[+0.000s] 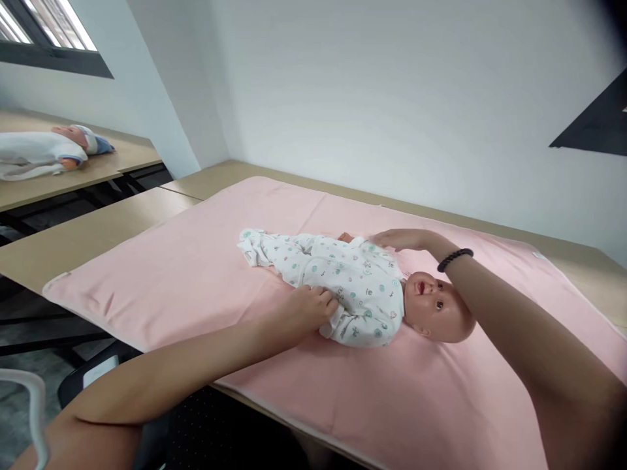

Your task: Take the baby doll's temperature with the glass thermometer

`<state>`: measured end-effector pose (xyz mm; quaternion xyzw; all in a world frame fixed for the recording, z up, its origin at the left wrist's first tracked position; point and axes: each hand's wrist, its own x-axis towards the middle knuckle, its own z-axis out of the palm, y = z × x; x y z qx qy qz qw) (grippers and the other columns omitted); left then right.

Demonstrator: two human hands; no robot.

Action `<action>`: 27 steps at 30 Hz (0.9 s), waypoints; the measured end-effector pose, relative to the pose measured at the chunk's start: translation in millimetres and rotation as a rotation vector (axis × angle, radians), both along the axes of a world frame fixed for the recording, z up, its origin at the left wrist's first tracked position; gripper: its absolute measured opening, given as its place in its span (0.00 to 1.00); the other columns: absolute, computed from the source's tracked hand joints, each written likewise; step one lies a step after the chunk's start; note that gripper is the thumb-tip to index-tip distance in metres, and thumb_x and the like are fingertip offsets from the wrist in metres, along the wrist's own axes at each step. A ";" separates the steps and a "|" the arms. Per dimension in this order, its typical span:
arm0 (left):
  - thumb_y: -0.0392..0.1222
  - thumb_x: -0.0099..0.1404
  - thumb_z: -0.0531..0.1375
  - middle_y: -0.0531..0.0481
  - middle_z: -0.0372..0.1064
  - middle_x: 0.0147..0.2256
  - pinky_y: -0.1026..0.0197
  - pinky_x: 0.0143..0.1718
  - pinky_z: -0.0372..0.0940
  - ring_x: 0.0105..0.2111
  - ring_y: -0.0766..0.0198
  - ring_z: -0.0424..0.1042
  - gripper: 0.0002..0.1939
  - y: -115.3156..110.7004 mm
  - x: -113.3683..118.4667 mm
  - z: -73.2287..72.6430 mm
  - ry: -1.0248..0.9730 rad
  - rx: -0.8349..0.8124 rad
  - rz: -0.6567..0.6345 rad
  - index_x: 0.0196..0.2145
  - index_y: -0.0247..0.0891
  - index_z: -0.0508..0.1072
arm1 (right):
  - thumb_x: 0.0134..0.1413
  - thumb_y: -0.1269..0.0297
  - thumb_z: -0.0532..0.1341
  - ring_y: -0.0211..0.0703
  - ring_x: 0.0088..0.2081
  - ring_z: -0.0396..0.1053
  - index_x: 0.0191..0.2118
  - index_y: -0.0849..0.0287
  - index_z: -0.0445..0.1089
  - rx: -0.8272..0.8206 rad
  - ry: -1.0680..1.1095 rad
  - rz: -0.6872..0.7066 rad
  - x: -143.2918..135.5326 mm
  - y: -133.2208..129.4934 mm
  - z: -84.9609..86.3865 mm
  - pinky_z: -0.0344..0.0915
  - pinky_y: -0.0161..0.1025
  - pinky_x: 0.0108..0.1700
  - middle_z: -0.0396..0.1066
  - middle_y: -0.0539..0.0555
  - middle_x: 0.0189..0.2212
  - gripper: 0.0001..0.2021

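A baby doll (428, 310) lies on its back, head to the right, in a white printed romper (360, 284) whose leg ends point left. My left hand (311, 310) is closed with curled fingers at the cuff of the doll's near sleeve (360, 326); the doll's near hand is hidden. Across the body, my right hand (399, 239) has its fingers together on the far sleeve, close to the shoulder. Its fingertips are partly hidden. The doll's far hand (345, 237) pokes out of that sleeve. A dark beaded bracelet (455, 259) circles my right wrist.
A pink cloth (196, 261) covers most of the wooden table (147, 212) under the doll. The white wall (367, 98) rises behind. On another table at left lies a second doll (44, 153) in white clothes and a cap. A pale curved bar (36, 405) stands at lower left.
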<state>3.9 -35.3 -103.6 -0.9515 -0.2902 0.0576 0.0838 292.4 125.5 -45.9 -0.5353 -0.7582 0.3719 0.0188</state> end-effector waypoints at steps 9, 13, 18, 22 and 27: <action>0.48 0.63 0.65 0.41 0.75 0.42 0.55 0.36 0.61 0.41 0.50 0.73 0.18 -8.4 -13.8 24.3 0.116 -0.050 0.019 0.47 0.34 0.74 | 0.60 0.44 0.59 0.55 0.64 0.62 0.63 0.50 0.65 0.255 0.126 -0.356 131.7 -30.5 -19.6 0.68 0.50 0.59 0.62 0.57 0.65 0.29; 0.42 0.68 0.61 0.45 0.75 0.36 0.56 0.33 0.59 0.35 0.55 0.74 0.08 -3.5 6.8 46.2 0.058 -0.084 0.005 0.42 0.36 0.75 | 0.53 0.53 0.65 0.57 0.48 0.75 0.48 0.58 0.75 0.154 0.047 -0.313 152.5 -64.0 -65.4 0.73 0.48 0.47 0.76 0.62 0.49 0.20; 0.41 0.69 0.60 0.47 0.74 0.32 0.58 0.28 0.54 0.30 0.58 0.71 0.06 13.9 46.4 78.4 0.096 -0.068 -0.055 0.37 0.36 0.74 | 0.55 0.63 0.62 0.55 0.43 0.75 0.39 0.56 0.77 0.161 0.034 -0.246 147.3 -97.7 -88.6 0.71 0.44 0.41 0.79 0.60 0.42 0.08; 0.46 0.71 0.58 0.49 0.73 0.30 0.60 0.27 0.53 0.27 0.61 0.69 0.10 34.4 52.0 120.8 -0.018 -0.026 -0.044 0.36 0.38 0.72 | 0.51 0.65 0.63 0.57 0.41 0.74 0.35 0.54 0.76 0.233 0.020 -0.269 141.5 -104.5 -89.6 0.69 0.45 0.39 0.79 0.58 0.38 0.05; 0.49 0.72 0.55 0.52 0.76 0.38 0.61 0.34 0.63 0.37 0.61 0.74 0.10 43.8 27.5 157.6 -0.626 0.080 0.118 0.40 0.43 0.72 | 0.47 0.65 0.66 0.49 0.29 0.72 0.26 0.55 0.70 0.351 0.005 -0.378 139.5 -97.9 -77.1 0.65 0.41 0.30 0.75 0.55 0.26 0.05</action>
